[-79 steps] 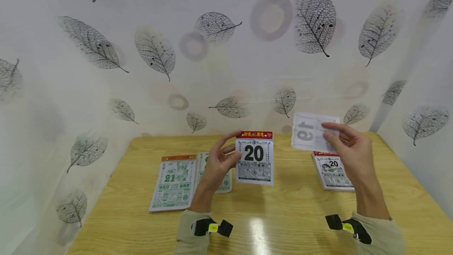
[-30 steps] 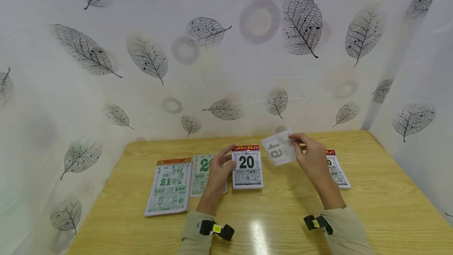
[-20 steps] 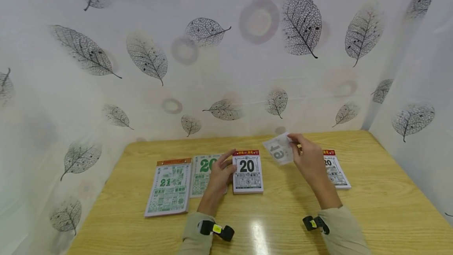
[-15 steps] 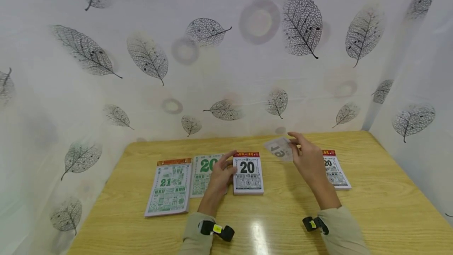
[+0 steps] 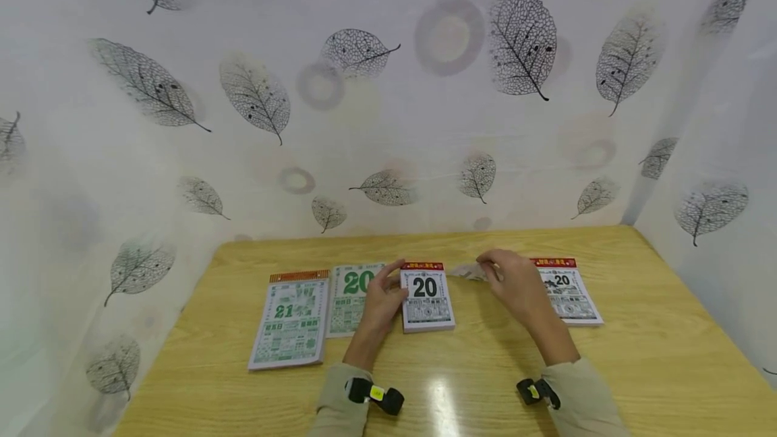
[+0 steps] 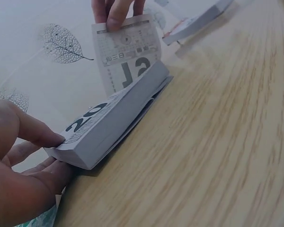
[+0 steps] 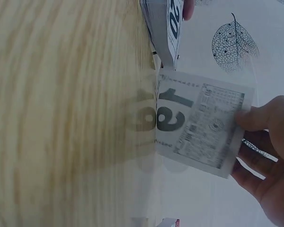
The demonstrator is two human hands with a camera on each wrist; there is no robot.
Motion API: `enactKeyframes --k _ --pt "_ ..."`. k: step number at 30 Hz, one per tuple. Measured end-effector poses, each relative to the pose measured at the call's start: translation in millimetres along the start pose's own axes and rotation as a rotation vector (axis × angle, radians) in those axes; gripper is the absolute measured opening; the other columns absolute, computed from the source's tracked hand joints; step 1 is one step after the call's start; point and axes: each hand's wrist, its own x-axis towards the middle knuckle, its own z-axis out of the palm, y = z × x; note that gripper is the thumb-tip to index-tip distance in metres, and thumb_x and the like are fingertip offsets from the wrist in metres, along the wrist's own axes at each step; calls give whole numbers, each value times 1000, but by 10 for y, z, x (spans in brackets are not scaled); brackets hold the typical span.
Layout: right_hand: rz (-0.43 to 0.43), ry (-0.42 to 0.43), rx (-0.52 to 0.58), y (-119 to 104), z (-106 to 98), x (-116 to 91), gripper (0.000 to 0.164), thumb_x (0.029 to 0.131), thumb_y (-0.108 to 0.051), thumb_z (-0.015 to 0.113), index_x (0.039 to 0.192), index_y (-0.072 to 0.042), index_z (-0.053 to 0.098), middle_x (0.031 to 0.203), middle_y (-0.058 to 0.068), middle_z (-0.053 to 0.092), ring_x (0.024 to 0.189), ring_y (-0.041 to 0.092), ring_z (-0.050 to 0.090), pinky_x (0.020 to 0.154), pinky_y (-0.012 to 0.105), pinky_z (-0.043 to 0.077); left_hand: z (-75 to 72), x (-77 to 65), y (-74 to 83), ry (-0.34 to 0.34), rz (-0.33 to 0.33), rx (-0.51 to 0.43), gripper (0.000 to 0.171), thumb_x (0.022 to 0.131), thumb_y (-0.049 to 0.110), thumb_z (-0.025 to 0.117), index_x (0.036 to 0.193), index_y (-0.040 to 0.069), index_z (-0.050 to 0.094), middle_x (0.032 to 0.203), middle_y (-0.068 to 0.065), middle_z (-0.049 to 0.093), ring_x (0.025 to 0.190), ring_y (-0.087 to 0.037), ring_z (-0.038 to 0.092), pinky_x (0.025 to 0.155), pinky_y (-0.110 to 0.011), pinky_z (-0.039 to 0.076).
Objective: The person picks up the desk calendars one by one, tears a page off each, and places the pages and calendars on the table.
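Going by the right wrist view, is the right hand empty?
No, the right hand pinches a loose calendar sheet near one edge, between thumb and fingers.

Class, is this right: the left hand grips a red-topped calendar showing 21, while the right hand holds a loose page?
Not quite: in the head view, the red-topped calendar gripped by the left hand shows 20, not 21. The right hand holds a loose page.
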Motion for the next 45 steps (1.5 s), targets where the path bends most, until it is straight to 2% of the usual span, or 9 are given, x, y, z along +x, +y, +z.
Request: enactKeyframes --k 3,6,9,13,15,24,32,42,45 --pt "-12 -62 22 -15 5 -39 11 88 2 77 97 -4 76 95 10 75 83 27 72 68 42 61 7 1 -2 14 -4 30 63 85 -17 59 143 8 58 129 -23 65 112 -31 66 89 -32 56" --pt "-33 -118 29 -25 32 -68 10 86 0 79 94 -4 76 98 11 75 90 30 72 77 45 61 14 1 6 31 9 64 61 86 -17 59 142 8 59 128 -24 65 114 -34 67 93 -38 57" --pt "-29 -159 23 -36 59 -90 10 83 -1 82 92 -4 77 102 12 75 97 33 71 87 49 59 33 -7 24 57 37 170 58 86 -15 60 138 10 62 128 -22 65 113 -34 67 95 -41 57" --pt "20 -222 35 -71 78 -126 8 82 -1 82 87 -4 77 108 15 73 102 37 69 91 52 57 76 -18 28 87 89 349 54 87 -12 62 135 11 65 124 -17 66 108 -29 68 90 -40 59" --pt "43 -262 48 -100 87 -139 5 84 -1 81 85 -4 77 111 17 72 105 39 67 93 53 56 97 -20 25 99 114 405 53 87 -11 63 134 11 66 121 -14 66 104 -27 67 88 -39 59" --pt "184 -412 80 -208 121 -210 6 87 -1 78 83 -5 78 121 23 67 114 46 62 98 57 52 144 -49 56 164 177 549 53 83 -9 69 133 8 66 115 -15 63 106 -30 62 95 -47 54" --pt "243 -466 72 -245 125 -260 7 85 -3 80 83 -9 77 123 21 66 114 44 62 99 56 52 166 -55 29 159 168 564 55 84 -8 72 136 10 64 117 -14 61 109 -30 61 100 -48 51" --pt "184 -433 18 -326 135 -263 13 81 -3 84 77 -10 74 117 22 67 110 42 63 96 54 54 166 -43 4 154 185 597 55 85 -8 72 137 9 63 118 -15 62 109 -30 61 101 -48 51" --pt "196 -424 4 -368 132 -257 13 80 -4 85 76 -10 74 115 21 68 109 42 63 94 54 54 169 -44 17 155 195 605 56 84 -9 72 137 7 63 120 -17 62 110 -31 60 103 -49 50"
